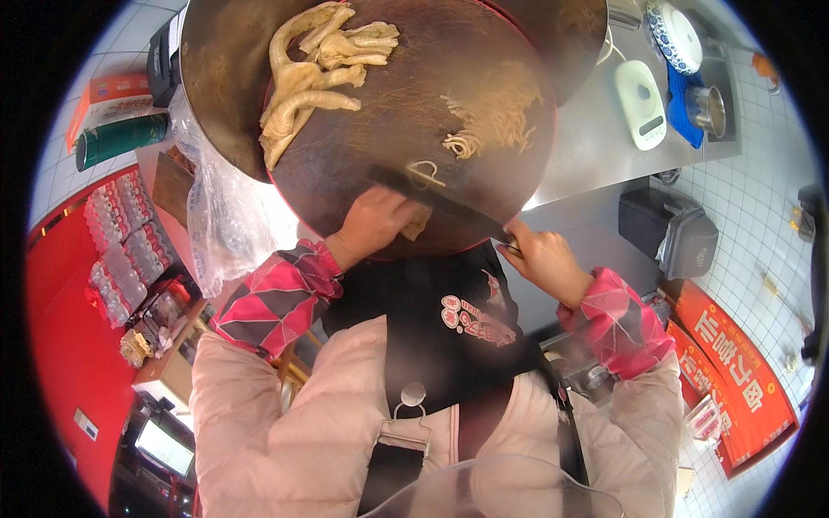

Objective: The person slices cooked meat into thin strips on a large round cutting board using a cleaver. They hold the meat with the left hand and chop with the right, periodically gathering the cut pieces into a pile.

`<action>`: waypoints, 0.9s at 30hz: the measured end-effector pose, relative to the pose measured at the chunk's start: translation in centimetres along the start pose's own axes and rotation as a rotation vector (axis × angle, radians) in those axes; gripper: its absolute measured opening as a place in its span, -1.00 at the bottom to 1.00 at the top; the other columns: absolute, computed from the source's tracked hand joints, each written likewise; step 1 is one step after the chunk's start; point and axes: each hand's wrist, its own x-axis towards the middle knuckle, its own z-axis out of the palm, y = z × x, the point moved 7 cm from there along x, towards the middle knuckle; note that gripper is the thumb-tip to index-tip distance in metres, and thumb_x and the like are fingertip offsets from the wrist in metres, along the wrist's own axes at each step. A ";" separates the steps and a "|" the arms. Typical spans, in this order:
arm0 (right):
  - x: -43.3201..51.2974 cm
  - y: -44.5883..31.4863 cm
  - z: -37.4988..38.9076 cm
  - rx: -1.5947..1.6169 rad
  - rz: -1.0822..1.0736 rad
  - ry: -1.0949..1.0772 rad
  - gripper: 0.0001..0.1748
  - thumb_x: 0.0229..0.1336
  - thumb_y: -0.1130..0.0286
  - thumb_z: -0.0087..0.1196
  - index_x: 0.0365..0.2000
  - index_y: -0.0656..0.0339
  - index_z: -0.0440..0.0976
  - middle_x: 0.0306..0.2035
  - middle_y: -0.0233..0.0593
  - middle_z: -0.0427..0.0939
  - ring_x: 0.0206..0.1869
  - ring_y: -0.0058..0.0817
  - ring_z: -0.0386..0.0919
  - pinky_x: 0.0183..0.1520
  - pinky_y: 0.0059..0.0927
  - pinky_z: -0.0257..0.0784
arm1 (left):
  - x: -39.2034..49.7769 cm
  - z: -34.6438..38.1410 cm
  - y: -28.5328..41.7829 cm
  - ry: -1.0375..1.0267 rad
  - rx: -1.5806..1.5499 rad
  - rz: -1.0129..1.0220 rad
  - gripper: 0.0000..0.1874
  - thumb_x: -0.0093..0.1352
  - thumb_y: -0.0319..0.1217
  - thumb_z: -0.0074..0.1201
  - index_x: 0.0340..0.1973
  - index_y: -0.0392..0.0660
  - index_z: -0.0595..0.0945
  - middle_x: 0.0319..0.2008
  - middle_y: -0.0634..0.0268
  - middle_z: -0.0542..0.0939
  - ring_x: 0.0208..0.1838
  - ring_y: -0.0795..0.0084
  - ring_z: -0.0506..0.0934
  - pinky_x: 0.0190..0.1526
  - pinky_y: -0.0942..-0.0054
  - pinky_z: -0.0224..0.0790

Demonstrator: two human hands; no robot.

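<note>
My right hand grips the handle of a dark kitchen knife, whose blade slants over a round chopping board with a red rim. My left hand lies against the near side of the blade and holds down a tan piece of food, mostly hidden under the fingers. Beyond the blade lie a few cut strips. Larger tan pieces, perhaps cooked offal, are heaped at the board's far left. A pile of thin shreds sits at the right, partly blurred.
A large metal pan surrounds the board's far side. On the steel counter at right are a white kitchen scale, a blue-patterned bowl and a metal cup. Clear plastic bags hang at left, near a green cylinder.
</note>
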 end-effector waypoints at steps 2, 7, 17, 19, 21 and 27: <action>2.2 -1.0 0.6 0.037 0.004 -0.003 -0.69 0.10 0.24 0.18 -0.30 0.21 0.34 -0.62 -0.02 0.52 -0.51 0.02 0.54 -0.47 -0.04 0.43 | -0.1 0.0 0.0 -0.001 0.023 -0.002 -0.76 0.15 -0.39 0.01 -0.27 -0.08 0.61 -0.33 0.27 0.51 -0.27 0.26 0.52 -0.21 0.36 0.43; 7.2 -4.7 1.1 0.024 -0.116 0.119 -0.65 0.16 0.16 0.09 -0.34 0.22 0.28 -0.64 0.06 0.52 -0.53 0.06 0.55 -0.48 0.03 0.45 | 0.1 0.1 0.1 -0.002 0.043 -0.009 -0.78 0.16 -0.38 0.00 -0.28 -0.06 0.61 -0.33 0.27 0.51 -0.27 0.27 0.51 -0.22 0.36 0.42; 1.1 -0.1 -0.2 -0.018 0.110 0.135 -0.65 0.12 0.20 0.16 -0.20 0.20 0.35 -0.60 -0.07 0.54 -0.50 0.04 0.53 -0.45 -0.05 0.44 | 1.0 -0.8 0.5 0.049 -0.013 0.006 -0.68 0.15 -0.43 0.11 -0.14 -0.13 0.61 -0.16 0.21 0.54 -0.03 0.17 0.50 -0.03 0.32 0.41; 0.6 0.4 -0.5 0.039 0.096 0.187 -0.64 0.10 0.21 0.18 -0.18 0.19 0.37 -0.60 -0.07 0.54 -0.49 0.01 0.54 -0.45 -0.07 0.44 | 1.0 -0.9 0.5 0.039 -0.050 -0.005 -0.64 0.18 -0.45 0.10 -0.08 -0.16 0.60 -0.10 0.20 0.54 0.02 0.15 0.49 0.04 0.32 0.40; 0.5 0.5 -0.5 0.088 0.095 0.170 -0.64 0.09 0.22 0.19 -0.18 0.18 0.38 -0.60 -0.06 0.54 -0.49 0.00 0.53 -0.45 -0.07 0.44 | 1.1 -1.0 0.7 0.070 -0.046 0.008 -0.70 0.20 -0.43 0.11 -0.14 -0.16 0.61 -0.16 0.20 0.54 -0.04 0.17 0.50 -0.02 0.33 0.41; 0.3 -1.5 -0.5 0.069 -0.056 0.172 -0.68 0.07 0.22 0.20 -0.26 0.14 0.37 -0.60 -0.06 0.53 -0.49 0.01 0.53 -0.45 -0.06 0.44 | 0.2 -0.2 0.6 0.017 0.072 0.016 -0.81 0.22 -0.33 0.12 -0.27 -0.08 0.62 -0.32 0.27 0.51 -0.24 0.25 0.49 -0.19 0.35 0.41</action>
